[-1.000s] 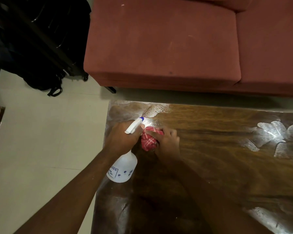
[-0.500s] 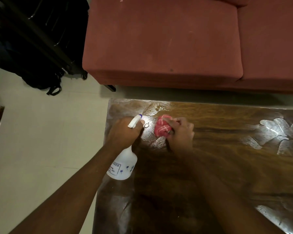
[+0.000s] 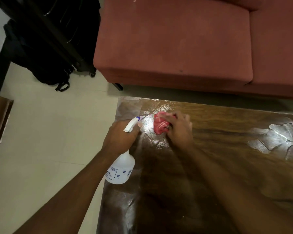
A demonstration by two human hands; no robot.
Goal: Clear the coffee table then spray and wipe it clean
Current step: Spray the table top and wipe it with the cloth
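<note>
Head view: a white spray bottle (image 3: 120,171) hangs over the left edge of the bench (image 3: 218,174), about midway along that edge. Its long axis runs from the rounded body, nearest the person, up and away to the trigger head. The blue-tipped nozzle points toward the bench's far left corner. The bottle leans forward rather than standing upright, and I cannot tell whether its base touches the bench. The left hand (image 3: 120,139) grips the bottle's neck, fingers wrapped round it below the trigger head and the back of the hand turned up. Its forearm reaches in from the near left, across the bench's left edge.

Just right of the nozzle, near the bench's far left corner, a bunched red cloth (image 3: 160,125) with pale stripes lies on the bench top. The right hand (image 3: 179,130) holds it with fingers bent over the top, pressing it down on the wood; the hand is blurred, so the single fingers are hard to make out. Its forearm crosses the bench from the near right.

The bench top is dark, glossy wood with wet, shiny patches round the cloth and at the bench's right side. Beyond the bench's far edge stands a reddish sofa (image 3: 176,39). Left of the bench is a pale floor (image 3: 49,141), and a black bag (image 3: 49,48) sits beyond the far left corner.
</note>
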